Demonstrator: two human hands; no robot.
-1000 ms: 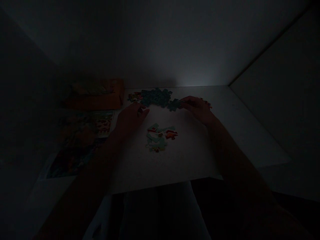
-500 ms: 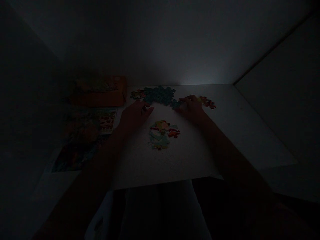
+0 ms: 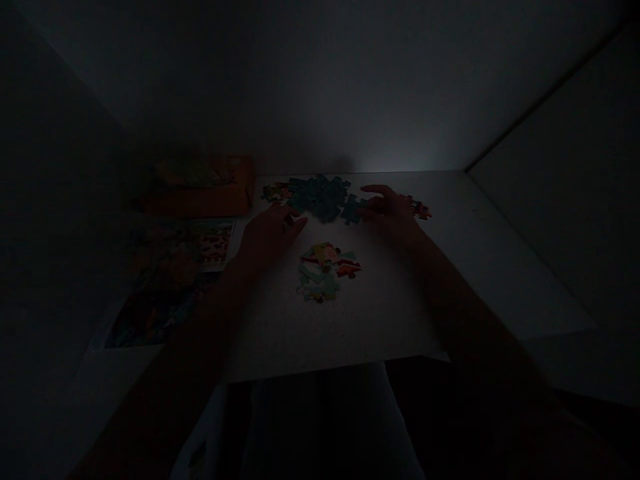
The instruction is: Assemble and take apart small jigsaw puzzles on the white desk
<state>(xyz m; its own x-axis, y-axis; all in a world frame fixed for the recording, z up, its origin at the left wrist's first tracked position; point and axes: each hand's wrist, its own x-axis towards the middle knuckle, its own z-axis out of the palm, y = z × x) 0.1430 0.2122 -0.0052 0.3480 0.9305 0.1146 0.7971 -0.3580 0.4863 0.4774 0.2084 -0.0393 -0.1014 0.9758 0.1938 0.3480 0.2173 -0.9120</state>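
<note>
The teal puzzle pieces [image 3: 320,195] lie in a loose heap near the far edge of the counter [image 3: 380,313], most of them showing their plain backs. One teal piece [image 3: 353,210] sits at the right fringe of the heap, and the right hand [image 3: 393,210] rests just beside it, fingers spread and stretched out flat toward it; the dim light hides whether a fingertip touches the piece, and nothing is pinched in that hand. The left hand [image 3: 273,230] lies on the counter at the near left side of the heap, loosely curled with the fingers pointing at the pieces; whether it holds anything cannot be told.

Nearer the front edge, between the two forearms, a small joined cluster of coloured pieces [image 3: 325,270] lies face up, well apart from the heap. A few reddish pieces [image 3: 419,209] lie just beyond the right hand, toward the far right corner.

By the far left corner stands an orange box [image 3: 200,190]. In front of it, along the left edge, a printed picture sheet [image 3: 170,280] lies flat.
</note>
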